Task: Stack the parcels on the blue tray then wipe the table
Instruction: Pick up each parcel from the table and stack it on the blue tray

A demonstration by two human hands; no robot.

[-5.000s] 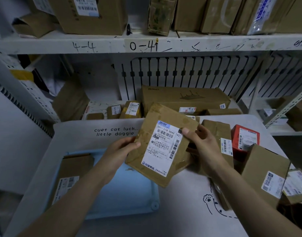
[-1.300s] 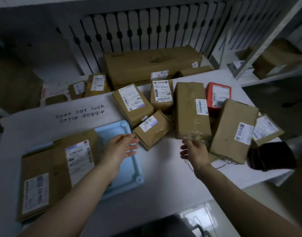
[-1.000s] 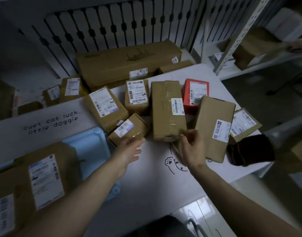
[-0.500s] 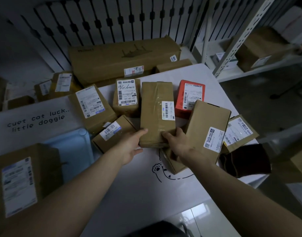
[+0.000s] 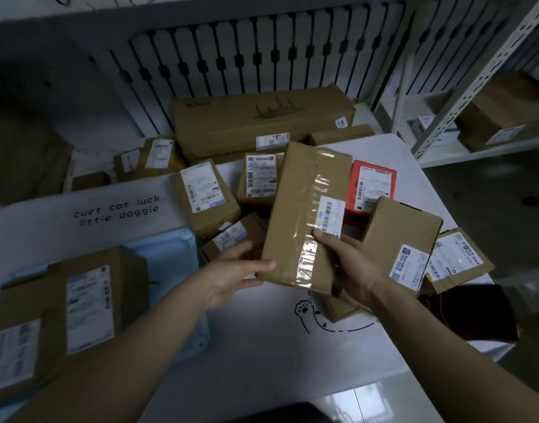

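A long brown taped parcel [image 5: 295,215] is lifted off the white table [image 5: 262,346], tilted toward me. My left hand [image 5: 234,270] grips its near left corner and my right hand [image 5: 347,264] grips its near right edge by the label. The blue tray [image 5: 167,261] lies at the left with two flat brown parcels [image 5: 79,300] on it. Several brown parcels and a red parcel [image 5: 369,184] sit loose on the table behind and to the right of my hands.
A dark cloth [image 5: 472,312] lies at the table's right edge. A big long carton [image 5: 262,123] and small boxes rest beyond the table against a white railing. Metal shelving [image 5: 475,87] with boxes stands at the right. Floor shows below the near edge.
Both hands left the tray, reached to the long brown parcel, closed on its near end and lifted it off the table. The view has swung right.
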